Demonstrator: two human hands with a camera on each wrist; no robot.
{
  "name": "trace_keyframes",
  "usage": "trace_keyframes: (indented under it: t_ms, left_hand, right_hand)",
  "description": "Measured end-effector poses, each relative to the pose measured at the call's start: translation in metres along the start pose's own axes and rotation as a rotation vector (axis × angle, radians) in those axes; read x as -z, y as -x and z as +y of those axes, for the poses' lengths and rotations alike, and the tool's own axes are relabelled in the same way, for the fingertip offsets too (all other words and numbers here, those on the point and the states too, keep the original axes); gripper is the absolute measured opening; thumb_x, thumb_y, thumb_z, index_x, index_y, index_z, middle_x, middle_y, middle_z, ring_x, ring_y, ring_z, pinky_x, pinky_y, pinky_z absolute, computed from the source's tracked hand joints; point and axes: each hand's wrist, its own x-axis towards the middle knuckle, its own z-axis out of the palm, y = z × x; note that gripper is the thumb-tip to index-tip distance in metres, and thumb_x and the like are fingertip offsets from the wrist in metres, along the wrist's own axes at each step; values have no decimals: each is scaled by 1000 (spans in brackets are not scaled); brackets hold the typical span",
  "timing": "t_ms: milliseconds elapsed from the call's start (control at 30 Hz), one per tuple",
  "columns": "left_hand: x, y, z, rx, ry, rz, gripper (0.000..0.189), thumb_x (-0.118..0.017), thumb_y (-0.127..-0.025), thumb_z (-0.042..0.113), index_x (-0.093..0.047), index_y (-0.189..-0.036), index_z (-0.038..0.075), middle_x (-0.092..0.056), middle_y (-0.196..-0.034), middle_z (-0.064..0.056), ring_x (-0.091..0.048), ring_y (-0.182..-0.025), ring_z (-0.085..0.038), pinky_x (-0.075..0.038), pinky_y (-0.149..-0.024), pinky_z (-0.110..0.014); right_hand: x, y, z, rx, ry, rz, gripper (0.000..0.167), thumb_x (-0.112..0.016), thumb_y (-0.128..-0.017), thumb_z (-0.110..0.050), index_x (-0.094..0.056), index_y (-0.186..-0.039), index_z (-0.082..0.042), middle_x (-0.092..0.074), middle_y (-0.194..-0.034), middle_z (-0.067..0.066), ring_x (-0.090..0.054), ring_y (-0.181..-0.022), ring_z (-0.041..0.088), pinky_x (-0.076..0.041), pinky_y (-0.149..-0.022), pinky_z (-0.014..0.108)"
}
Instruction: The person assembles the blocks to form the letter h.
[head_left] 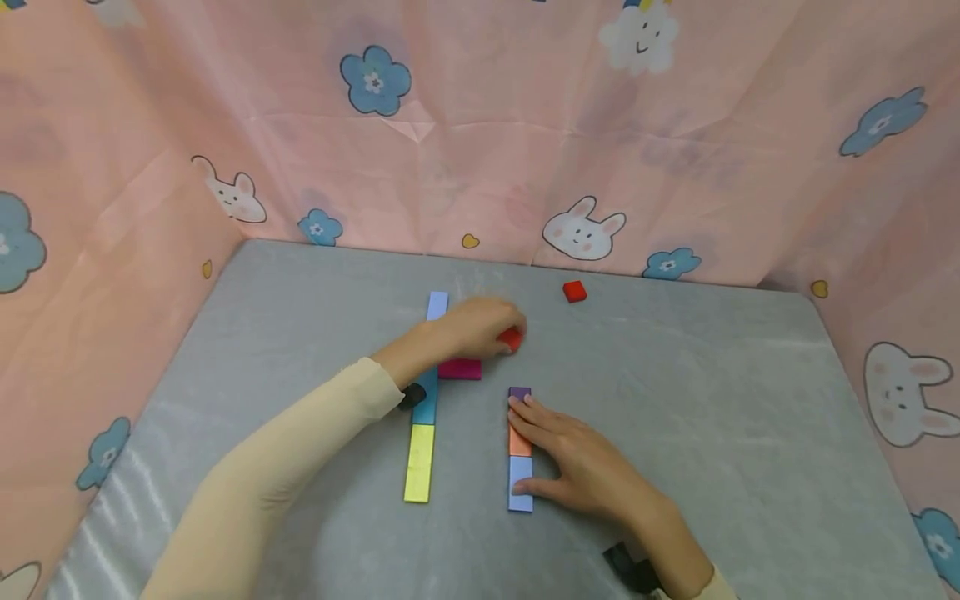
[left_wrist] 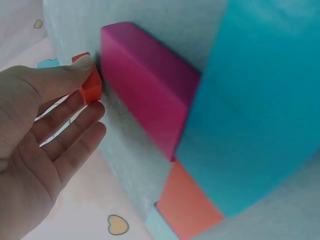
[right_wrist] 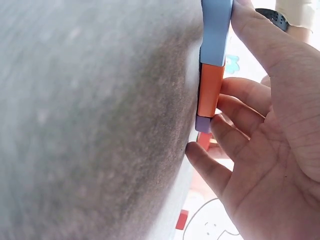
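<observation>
My left hand (head_left: 480,327) pinches a small red block (left_wrist: 91,89) between thumb and fingertips, close over the table beyond a magenta block (head_left: 460,370). That magenta block juts sideways from a teal block (head_left: 426,400) in a long row. The row also has a yellow block (head_left: 419,463) at its near end, a light blue block (head_left: 437,305) at its far end and an orange block (left_wrist: 189,202). My right hand (head_left: 592,462) rests its extended fingers and thumb on a shorter row of purple (head_left: 519,392), orange (head_left: 521,442) and light blue blocks (head_left: 521,500).
Another red block (head_left: 574,291) lies near the back of the grey cloth-covered table (head_left: 720,400). A pink printed curtain (head_left: 480,150) encloses the back and both sides. Dark wrist straps (head_left: 632,568) sit on both arms.
</observation>
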Motion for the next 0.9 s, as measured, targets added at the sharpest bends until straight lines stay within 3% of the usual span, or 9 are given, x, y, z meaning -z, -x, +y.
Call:
trace_keyframes:
  t_ms: [167, 333, 500, 700, 900]
  left_hand:
    - [-4, 3, 0, 13, 50, -7, 29, -79, -96, 27, -75, -121, 12, -75, -122, -3, -65, -109, -20, -58, -101, -38]
    - [-10, 5, 4, 49, 67, 55, 28, -74, -100, 34, -76, -118, 12, -74, -120, -6, -66, -106, -23, -60, -96, -40]
    - [-15, 4, 9, 73, 81, 101, 22, -77, -98, 28, -81, -113, 13, -79, -118, -6, -71, -112, -26, -61, -99, -44]
    - [-16, 4, 13, 68, 90, 105, 13, -77, -97, 18, -84, -108, 15, -80, -115, -4, -72, -111, -25, -63, -96, -44]
    - [-16, 11, 13, 84, 85, 97, 27, -77, -97, 16, -78, -123, 11, -78, -125, -6, -71, -120, -26, -61, -104, -45]
  right_hand:
    - [1, 1, 1, -5, -8, -4, 93, -80, -87, -58, -45, -162, -14, -37, -172, 3, -39, -160, 26, -44, -124, 55]
    - [2, 0, 0, -7, -3, -10, 93, -80, -87, -58, -45, -161, -14, -38, -172, 3, -39, -160, 26, -44, -124, 55]
    - [2, 1, 0, -14, -4, -23, 93, -80, -88, -58, -45, -162, -14, -37, -172, 3, -38, -160, 26, -44, -124, 54]
    - [1, 2, 0, -17, -2, -18, 93, -81, -88, -57, -45, -161, -13, -38, -172, 3, -38, -160, 26, -44, -125, 54]
    - [2, 2, 0, -18, -1, -18, 93, -80, -88, -58, -46, -161, -14, -39, -172, 3, -39, -160, 26, -44, -125, 55]
